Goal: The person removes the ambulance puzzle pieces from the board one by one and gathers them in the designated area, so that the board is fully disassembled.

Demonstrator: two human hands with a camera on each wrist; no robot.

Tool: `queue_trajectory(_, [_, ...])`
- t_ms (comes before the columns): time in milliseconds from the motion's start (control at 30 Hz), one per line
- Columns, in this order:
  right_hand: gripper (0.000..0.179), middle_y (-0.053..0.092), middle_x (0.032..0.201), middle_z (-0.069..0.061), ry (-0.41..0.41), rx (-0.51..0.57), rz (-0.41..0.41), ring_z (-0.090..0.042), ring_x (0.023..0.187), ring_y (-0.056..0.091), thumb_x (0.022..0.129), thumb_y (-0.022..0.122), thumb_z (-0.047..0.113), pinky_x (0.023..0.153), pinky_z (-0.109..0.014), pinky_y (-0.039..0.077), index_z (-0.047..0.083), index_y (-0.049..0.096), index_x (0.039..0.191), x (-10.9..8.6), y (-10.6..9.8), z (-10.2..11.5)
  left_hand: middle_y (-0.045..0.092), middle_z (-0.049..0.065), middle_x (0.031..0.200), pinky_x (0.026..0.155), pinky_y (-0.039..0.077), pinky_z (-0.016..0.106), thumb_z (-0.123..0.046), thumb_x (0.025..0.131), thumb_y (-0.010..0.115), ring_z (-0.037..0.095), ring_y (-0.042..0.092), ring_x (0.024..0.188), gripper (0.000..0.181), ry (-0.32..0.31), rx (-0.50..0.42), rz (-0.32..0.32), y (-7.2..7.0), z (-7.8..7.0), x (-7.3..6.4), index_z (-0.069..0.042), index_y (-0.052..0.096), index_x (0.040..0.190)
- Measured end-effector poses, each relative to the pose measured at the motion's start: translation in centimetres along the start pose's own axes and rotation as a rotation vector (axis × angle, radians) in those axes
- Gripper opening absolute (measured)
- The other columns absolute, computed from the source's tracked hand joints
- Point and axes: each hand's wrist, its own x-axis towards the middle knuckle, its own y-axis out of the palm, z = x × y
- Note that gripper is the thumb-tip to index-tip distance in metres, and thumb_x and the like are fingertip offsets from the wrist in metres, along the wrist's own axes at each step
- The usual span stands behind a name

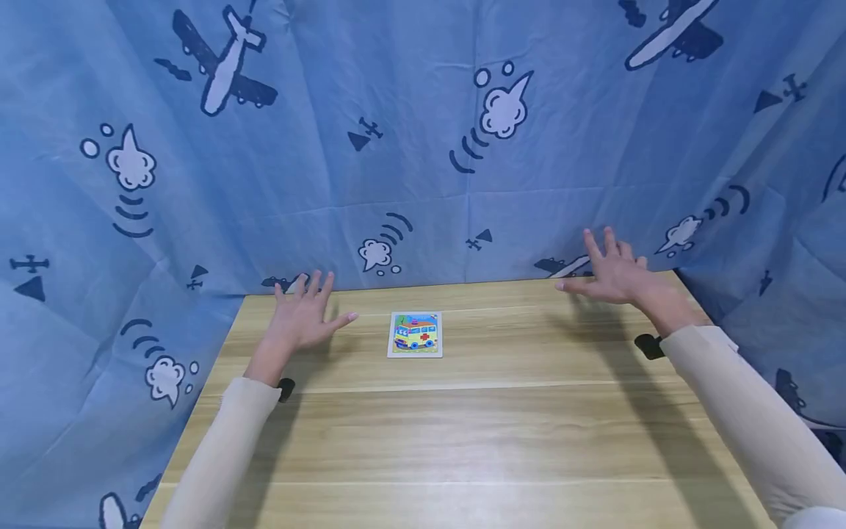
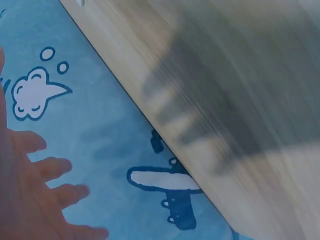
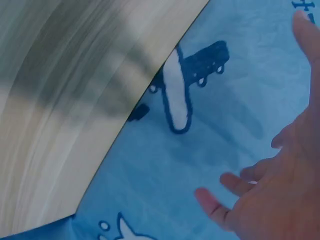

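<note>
A small square picture puzzle (image 1: 415, 335) with a pale frame lies flat near the table's back edge, showing a yellow ambulance with a red cross. To its left my left hand (image 1: 299, 317) hovers over the wood, fingers spread and holding nothing. Off to the right, my right hand (image 1: 611, 275) is raised above the back right part of the table, its fingers also spread and bare. Neither hand touches the puzzle. Both wrist views show the spread fingers of the left hand (image 2: 37, 195) and of the right hand (image 3: 280, 190) against blue cloth.
The wooden table (image 1: 476, 433) spreads out below both arms. Blue curtain cloth (image 1: 423, 147) printed with planes and clouds hangs behind it and along both sides. Dark wrist straps (image 1: 650, 346) show at the cuffs of the pale sleeves.
</note>
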Motion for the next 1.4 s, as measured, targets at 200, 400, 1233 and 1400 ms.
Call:
queue_trajectory(200, [0.119, 0.022, 0.149, -0.042, -0.143, 0.036, -0.073, -0.054, 0.126, 0.035, 0.095, 0.068, 0.063, 0.094, -0.066, 0.039, 0.003, -0.004, 0.169, 0.3, 0.4, 1.8, 0.053, 0.028, 0.155, 0.117, 0.042, 0.068, -0.076, 0.100, 0.044, 0.049, 0.055, 0.140, 0.100, 0.063, -0.064, -0.007, 0.4, -1.1, -0.1, -0.006, 0.021, 0.168])
queue_trajectory(400, [0.100, 0.034, 0.143, -0.039, -0.250, 0.096, -0.086, -0.030, 0.083, 0.061, 0.102, 0.069, 0.041, 0.070, -0.046, 0.053, 0.000, 0.006, 0.168, 1.1, 2.0, 4.2, 0.060, 0.024, 0.138, 0.104, 0.056, 0.056, -0.049, 0.105, 0.059, 0.039, 0.063, 0.122, 0.064, 0.190, -0.170, 0.007, 2.1, -3.4, -0.3, -0.001, 0.056, 0.148])
queue_trajectory(1233, [0.043, 0.074, 0.125, -0.023, -0.519, 0.113, -0.021, -0.036, 0.117, 0.071, 0.102, 0.068, 0.026, 0.102, -0.052, 0.058, -0.005, 0.069, 0.130, 3.9, 7.2, 14.1, 0.040, 0.019, 0.168, 0.131, 0.033, 0.046, -0.058, 0.105, 0.055, 0.035, 0.038, 0.158, 0.078, 0.253, -0.124, 0.101, 5.9, -11.3, 0.4, -0.002, 0.044, 0.158])
queue_trajectory(1400, [0.041, 0.073, 0.130, -0.020, -0.532, 0.131, -0.005, -0.034, 0.120, 0.070, 0.102, 0.068, 0.024, 0.105, -0.050, 0.057, -0.005, 0.069, 0.131, 4.3, 8.0, 15.4, 0.026, 0.019, 0.174, 0.135, 0.023, 0.047, -0.065, 0.105, 0.046, 0.036, 0.024, 0.163, 0.088, 0.277, -0.131, 0.147, 6.2, -12.2, 0.3, -0.002, 0.030, 0.165])
